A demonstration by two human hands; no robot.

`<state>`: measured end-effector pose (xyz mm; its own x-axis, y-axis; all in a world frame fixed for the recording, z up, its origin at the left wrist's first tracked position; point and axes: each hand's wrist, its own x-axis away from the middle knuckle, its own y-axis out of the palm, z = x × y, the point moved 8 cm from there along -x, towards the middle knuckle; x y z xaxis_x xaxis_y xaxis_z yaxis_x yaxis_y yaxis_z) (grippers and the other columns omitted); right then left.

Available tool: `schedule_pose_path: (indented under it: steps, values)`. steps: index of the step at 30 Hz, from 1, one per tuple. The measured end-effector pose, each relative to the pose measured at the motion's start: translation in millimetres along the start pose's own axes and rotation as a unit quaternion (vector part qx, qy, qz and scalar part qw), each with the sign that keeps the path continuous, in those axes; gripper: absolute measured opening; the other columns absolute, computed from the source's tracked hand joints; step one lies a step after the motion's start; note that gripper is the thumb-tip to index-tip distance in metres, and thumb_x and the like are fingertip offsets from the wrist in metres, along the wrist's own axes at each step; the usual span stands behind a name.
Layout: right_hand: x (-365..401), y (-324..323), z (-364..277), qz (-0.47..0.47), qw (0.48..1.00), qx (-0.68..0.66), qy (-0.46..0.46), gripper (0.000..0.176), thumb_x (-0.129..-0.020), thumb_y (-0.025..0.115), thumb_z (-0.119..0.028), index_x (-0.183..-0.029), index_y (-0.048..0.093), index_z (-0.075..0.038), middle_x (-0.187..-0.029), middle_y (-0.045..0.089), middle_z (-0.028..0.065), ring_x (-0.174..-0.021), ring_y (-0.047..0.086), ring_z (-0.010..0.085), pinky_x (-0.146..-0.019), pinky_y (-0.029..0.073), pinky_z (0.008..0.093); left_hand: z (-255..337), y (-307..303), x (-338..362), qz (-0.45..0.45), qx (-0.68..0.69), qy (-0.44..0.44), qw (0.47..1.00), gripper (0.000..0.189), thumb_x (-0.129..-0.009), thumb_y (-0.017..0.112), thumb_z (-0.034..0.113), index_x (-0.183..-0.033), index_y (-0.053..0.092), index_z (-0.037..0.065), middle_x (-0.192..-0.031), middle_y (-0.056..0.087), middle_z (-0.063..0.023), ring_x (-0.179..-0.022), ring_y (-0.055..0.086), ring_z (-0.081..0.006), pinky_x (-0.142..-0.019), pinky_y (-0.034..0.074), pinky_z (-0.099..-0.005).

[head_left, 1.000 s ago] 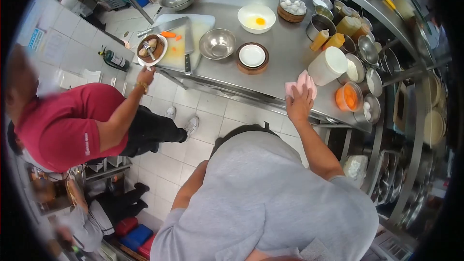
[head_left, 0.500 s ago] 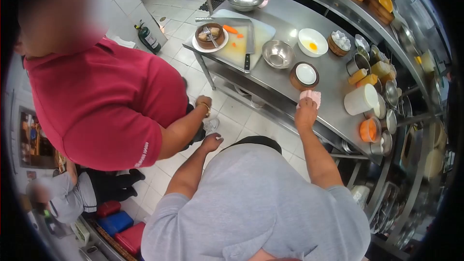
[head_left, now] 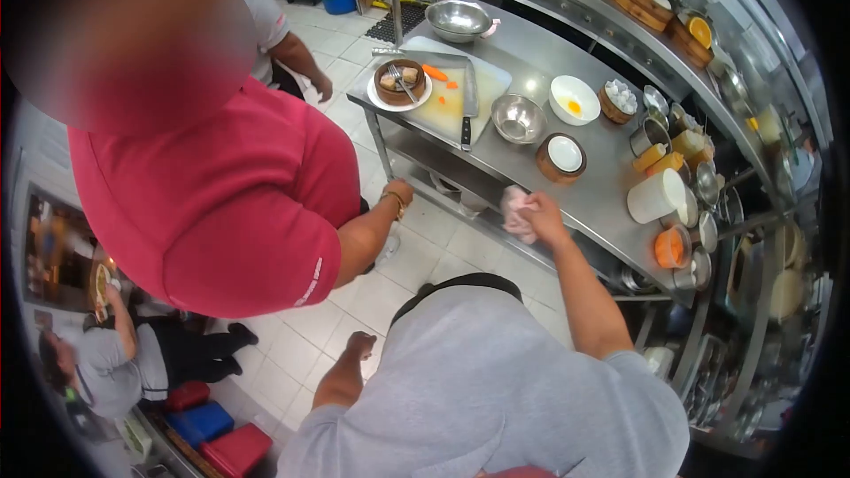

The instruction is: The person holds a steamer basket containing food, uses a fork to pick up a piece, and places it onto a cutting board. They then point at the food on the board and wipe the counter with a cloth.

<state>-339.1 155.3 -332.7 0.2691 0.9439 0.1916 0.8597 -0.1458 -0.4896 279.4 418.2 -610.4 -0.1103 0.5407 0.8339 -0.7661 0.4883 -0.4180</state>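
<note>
A crumpled pink cloth [head_left: 515, 212] hangs from my right hand [head_left: 542, 215], its fingers closed on it, just off the front edge of the steel table [head_left: 611, 204]. Nearest to it on the table is a round wooden container [head_left: 558, 175] with a small white dish [head_left: 565, 154] on top. Low by my left side, away from the table, my left hand [head_left: 359, 345] is loosely closed over the tiled floor; I see nothing in it.
A knife [head_left: 468, 111] and carrot pieces [head_left: 434, 73] lie on a cutting board [head_left: 489, 80]. Metal bowls [head_left: 518, 119], a white bowl with egg [head_left: 574, 100] and sauce bottles [head_left: 649, 157] stand along the table. A person in a red shirt [head_left: 221, 204] stands close at my left.
My right hand has drawn the pink cloth back from the tabletop, leftward past its front edge. My left hand has come down and back toward my body. Another person shows behind the red shirt.
</note>
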Motion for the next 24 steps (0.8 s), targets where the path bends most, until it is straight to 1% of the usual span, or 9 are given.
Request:
schedule_pose_path:
  steps: [2, 4, 7, 8, 10, 13, 15, 19, 24]
  values:
    - [15, 9, -12, -0.052, 0.997, -0.063, 0.001, 0.024, -0.085, 0.082, -0.009, -0.104, 0.067, -0.010, -0.100, 0.067, 0.0023, -0.093, 0.061, 0.0159, -0.084, 0.052, 0.0326, 0, 30, -21, -0.106, -0.167, 0.179, 0.964, 0.043, -0.105, 0.066, 0.041, -0.092, 0.078, 0.002, -0.077, 0.076, -0.0178, -0.064, 0.073, -0.0331, -0.061, 0.061, -0.0497]
    - [24, 3, -33, -0.112, 0.985, -0.134, -0.005, 0.026, -0.086, 0.083, -0.009, -0.106, 0.067, -0.010, -0.100, 0.065, 0.0002, -0.092, 0.059, 0.0130, -0.082, 0.051, 0.0300, 9, 38, -21, -0.056, -0.138, 0.044, 0.988, 0.036, -0.103, 0.066, 0.034, -0.095, 0.079, 0.002, -0.082, 0.078, -0.0189, -0.069, 0.074, -0.0377, -0.075, 0.062, -0.0512]
    - [5, -49, -43, -0.111, 0.990, -0.073, -0.055, 0.036, -0.084, 0.081, -0.005, -0.119, 0.069, -0.008, -0.105, 0.066, 0.0024, -0.102, 0.062, 0.0147, -0.088, 0.053, 0.0300, 81, 50, -10, 0.069, -0.127, 0.338, 0.930, 0.031, -0.101, 0.067, 0.030, -0.104, 0.080, 0.003, -0.085, 0.079, -0.0188, -0.076, 0.075, -0.0399, -0.083, 0.060, -0.0525]
    - [2, -71, -52, -0.105, 0.989, -0.079, -0.070, 0.042, -0.086, 0.078, -0.005, -0.127, 0.068, -0.007, -0.112, 0.068, 0.0066, -0.108, 0.065, 0.0180, -0.095, 0.054, 0.0331, 82, 54, 4, 0.021, 0.148, 0.048, 0.988, 0.034, -0.098, 0.071, 0.035, -0.111, 0.081, 0.005, -0.098, 0.082, -0.0184, -0.094, 0.078, -0.0381, -0.091, 0.060, -0.0501]
    - [-17, -117, -48, -0.105, 0.986, -0.087, -0.092, 0.048, -0.087, 0.076, -0.005, -0.135, 0.068, -0.006, -0.118, 0.071, 0.0107, -0.114, 0.068, 0.0214, -0.101, 0.055, 0.0362, 130, 63, 22, 0.041, 0.121, 0.090, 0.988, 0.041, -0.096, 0.075, 0.042, -0.114, 0.082, 0.006, -0.114, 0.081, -0.0193, -0.112, 0.075, -0.0375, -0.100, 0.059, -0.0476]
    - [-56, -164, -3, -0.086, 0.976, 0.176, -0.099, 0.060, -0.093, 0.071, -0.013, -0.152, 0.062, -0.009, -0.143, 0.067, 0.0194, -0.130, 0.067, 0.0358, -0.114, 0.051, 0.0415, 171, 93, 27, 0.115, -0.017, 0.189, 0.975, 0.044, -0.095, 0.075, 0.044, -0.116, 0.082, 0.006, -0.122, 0.079, -0.0209, -0.118, 0.074, -0.0382, -0.105, 0.057, -0.0468]
    - [-48, -180, 32, -0.018, 0.921, 0.385, 0.060, 0.064, -0.099, 0.070, -0.032, -0.159, 0.056, -0.013, -0.168, 0.048, 0.0211, -0.150, 0.050, 0.0458, -0.125, 0.040, 0.0522, 184, 113, 34, 0.096, -0.026, 0.180, 0.979, 0.046, -0.095, 0.074, 0.045, -0.116, 0.082, 0.006, -0.123, 0.079, -0.0217, -0.119, 0.073, -0.0388, -0.106, 0.057, -0.0470]
    - [2, -152, 90, 0.119, 0.901, 0.409, -0.076, 0.071, -0.104, 0.063, -0.052, -0.164, 0.050, -0.016, -0.178, 0.030, 0.0158, -0.165, 0.019, 0.0460, -0.129, 0.020, 0.0696, 180, 141, 50, 0.088, -0.027, 0.151, 0.984, 0.044, -0.095, 0.074, 0.045, -0.112, 0.084, 0.006, -0.120, 0.079, -0.0238, -0.117, 0.074, -0.0398, -0.104, 0.058, -0.0470]
    - [6, -157, 93, 0.157, 0.906, 0.379, -0.107, 0.067, -0.105, 0.063, -0.050, -0.161, 0.053, -0.014, -0.174, 0.036, 0.0150, -0.163, 0.025, 0.0452, -0.129, 0.021, 0.0671, 171, 173, 88, 0.097, 0.012, 0.113, 0.989, 0.041, -0.096, 0.074, 0.044, -0.108, 0.084, 0.006, -0.108, 0.081, -0.0247, -0.108, 0.077, -0.0412, -0.098, 0.060, -0.0481]
